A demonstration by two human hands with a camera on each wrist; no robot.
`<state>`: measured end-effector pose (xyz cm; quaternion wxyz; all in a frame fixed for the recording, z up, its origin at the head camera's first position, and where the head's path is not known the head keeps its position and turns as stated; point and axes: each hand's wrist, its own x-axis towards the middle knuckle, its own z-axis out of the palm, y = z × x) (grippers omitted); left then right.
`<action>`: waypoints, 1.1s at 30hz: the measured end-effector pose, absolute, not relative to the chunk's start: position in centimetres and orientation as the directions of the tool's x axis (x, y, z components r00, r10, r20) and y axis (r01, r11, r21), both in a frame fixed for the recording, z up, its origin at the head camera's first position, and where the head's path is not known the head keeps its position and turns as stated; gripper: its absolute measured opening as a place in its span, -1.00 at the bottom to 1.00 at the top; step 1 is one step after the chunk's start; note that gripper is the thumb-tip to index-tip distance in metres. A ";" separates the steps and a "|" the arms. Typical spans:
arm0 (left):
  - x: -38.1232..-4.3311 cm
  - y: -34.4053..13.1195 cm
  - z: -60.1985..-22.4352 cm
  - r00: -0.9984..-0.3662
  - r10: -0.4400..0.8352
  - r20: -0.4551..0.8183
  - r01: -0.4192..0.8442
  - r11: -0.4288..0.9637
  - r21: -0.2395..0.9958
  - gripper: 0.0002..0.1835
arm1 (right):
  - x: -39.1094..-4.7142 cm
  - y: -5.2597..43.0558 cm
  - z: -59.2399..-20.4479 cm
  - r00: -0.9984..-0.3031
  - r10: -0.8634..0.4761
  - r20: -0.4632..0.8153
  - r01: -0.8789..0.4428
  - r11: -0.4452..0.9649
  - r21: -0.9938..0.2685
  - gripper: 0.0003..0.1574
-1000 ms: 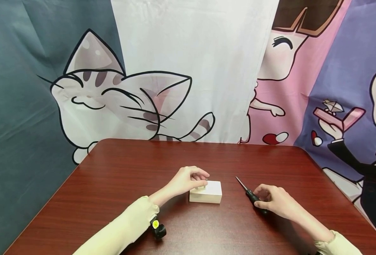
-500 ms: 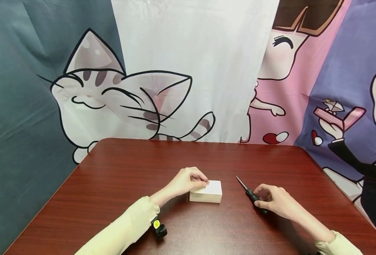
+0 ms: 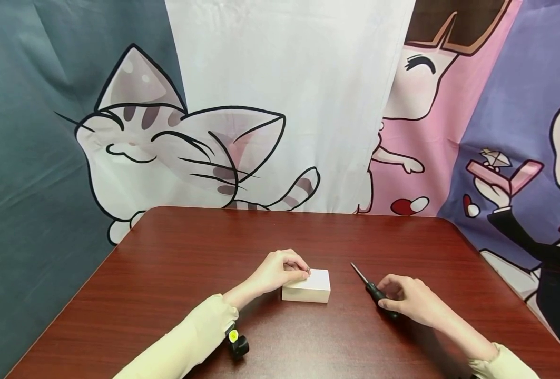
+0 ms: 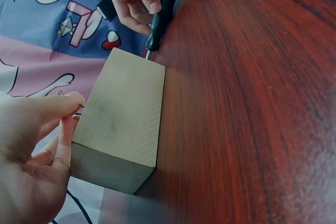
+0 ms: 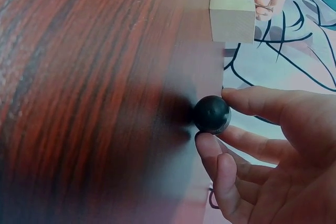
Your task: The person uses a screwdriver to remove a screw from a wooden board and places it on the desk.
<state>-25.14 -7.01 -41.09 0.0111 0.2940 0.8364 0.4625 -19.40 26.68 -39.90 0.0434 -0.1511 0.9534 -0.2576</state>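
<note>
A pale wooden block lies on the dark red-brown table. My left hand is at its top left, thumb and fingertip pinching a small metal screw right at the upper face. Most of the screw is hidden by the fingers. To the right, my right hand grips the black handle of a screwdriver, low over the table, its shaft pointing away and to the left. In the right wrist view the round end of the handle shows between thumb and fingers.
The table reaches back to a hanging cloth printed with a cartoon cat and figures. A black wrist camera is strapped at the left sleeve.
My left fingers have lowered slightly onto the block, and the screw seen below them a second ago is now mostly covered. The right hand and screwdriver have stayed in place.
</note>
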 end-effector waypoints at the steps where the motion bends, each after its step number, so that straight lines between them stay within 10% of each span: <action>1: -25.1 -7.0 -41.1 -0.828 0.500 0.254 0.480 0.400 0.781 -0.94 | -19.4 26.7 -39.9 -0.953 -0.304 -0.009 -0.258 0.824 -0.505 -0.67; 33: -25.0 -7.4 -40.5 -0.807 0.534 0.252 0.481 0.347 0.805 -0.93 | -19.2 26.8 -39.5 -0.961 -0.277 0.006 -0.243 0.830 -0.502 -0.78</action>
